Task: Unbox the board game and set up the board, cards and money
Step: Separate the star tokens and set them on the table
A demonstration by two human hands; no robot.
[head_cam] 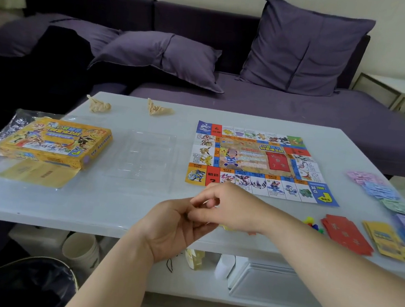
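The colourful game board lies unfolded on the white table. At the left sits the yellow game box on its plastic wrap, with a clear plastic tray beside it. Red cards and yellow cards are stacked at the front right, and paper money is fanned along the right edge. Small coloured pawns lie behind my right forearm. My left hand and right hand meet near the front edge, both pinching a small object that my fingers mostly hide.
Two small tan folded paper figures stand at the table's far edge. A purple sofa with cushions runs behind the table. A paper cup and a white drawer sit on the shelf under the table. A dark bin stands lower left.
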